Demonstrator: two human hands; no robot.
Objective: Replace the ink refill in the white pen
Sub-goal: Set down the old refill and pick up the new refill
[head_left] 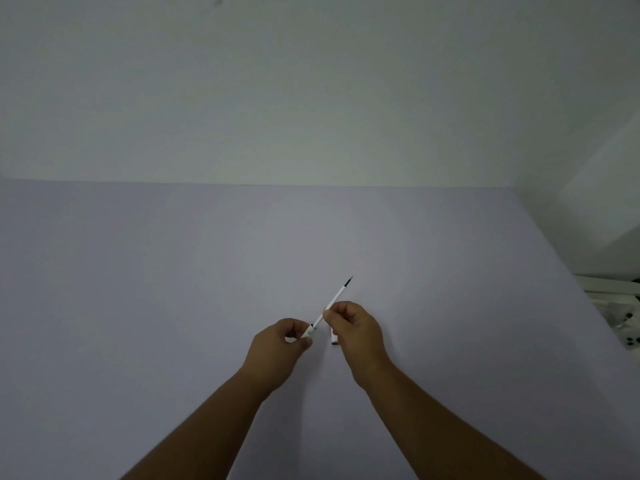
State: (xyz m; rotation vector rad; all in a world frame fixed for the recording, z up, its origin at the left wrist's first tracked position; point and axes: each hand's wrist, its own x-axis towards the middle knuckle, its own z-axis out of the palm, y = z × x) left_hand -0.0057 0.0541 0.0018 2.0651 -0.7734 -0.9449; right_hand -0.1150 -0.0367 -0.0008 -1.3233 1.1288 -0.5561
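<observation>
So I count one thin ink refill (335, 296), white along its length with a dark tip pointing to the far right, angled up over the middle of the table. Its near end meets the white pen barrel (307, 332), just one of those, held low and left of the refill. I can't tell how far the refill sits inside the barrel. One more small white piece (334, 339) shows just under my right hand; too hidden to say what it is.

Surface is a plain pale lavender table (173, 306), running back to a bare whitish wall (311, 98). Off the right edge there's some white frame stuff and a white object with dark dots (625, 327), hard to make out.

Two hands, both bare. My left hand (280, 348) is curled closed around the barrel, thumb and fingers pinching it. My right hand (353, 327) is also closed, fingertips pinching the refill partway along. The hands sit near each other, not touching.
</observation>
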